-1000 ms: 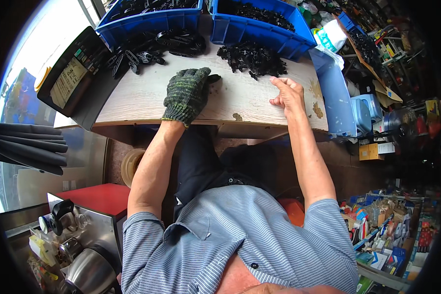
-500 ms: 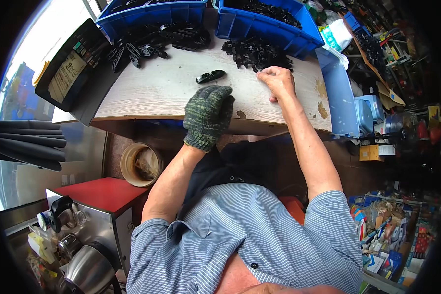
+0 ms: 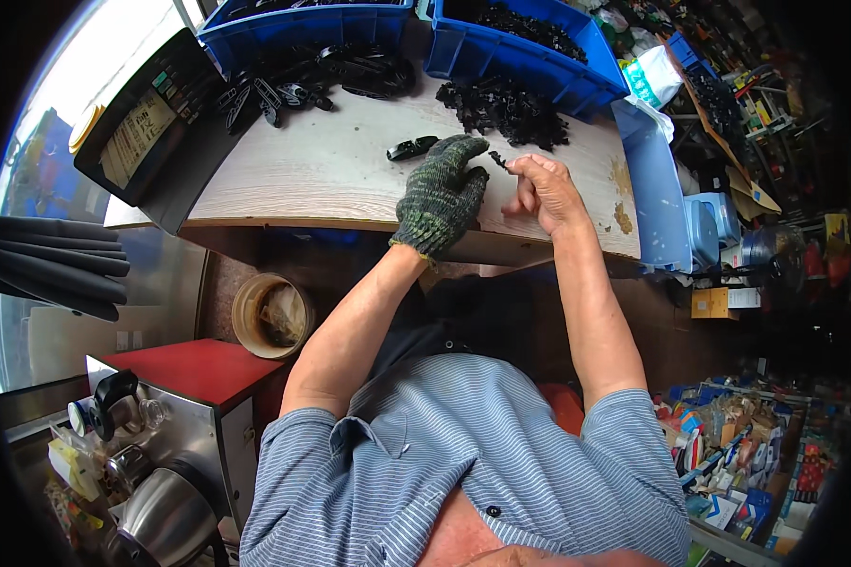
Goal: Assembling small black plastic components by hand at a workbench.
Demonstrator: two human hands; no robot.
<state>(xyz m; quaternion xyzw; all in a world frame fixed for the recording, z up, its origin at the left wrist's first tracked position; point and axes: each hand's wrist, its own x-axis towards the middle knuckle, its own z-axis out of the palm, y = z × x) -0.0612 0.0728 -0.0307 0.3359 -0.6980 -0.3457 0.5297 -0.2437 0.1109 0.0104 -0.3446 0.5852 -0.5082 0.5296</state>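
My left hand [image 3: 442, 194], in a dark green knitted glove, is over the front of the table [image 3: 321, 165], with its thumb and fingers apart and nothing seen between them. Just beyond its knuckles lies a glossy black elongated part [image 3: 412, 148]. Close to the gloved fingertips, my bare right hand [image 3: 547, 192] pinches a small jagged black plastic piece [image 3: 498, 162] between thumb and forefinger. A heap of similar small black pieces [image 3: 506, 111] spreads behind it. At the back left lies a pile of long black parts [image 3: 359, 71].
Two blue bins holding black parts, a left bin [image 3: 303, 30] and a right bin [image 3: 529, 71], stand along the back. A dark box [image 3: 132, 123] leans at the left. A pale blue tub [image 3: 651, 184] adjoins the right edge; a bucket [image 3: 246, 317] sits below the table's front.
My right hand has drawn back from the heap toward me, now with a small black piece in its pinch. My left hand has moved right and its fingers have spread.
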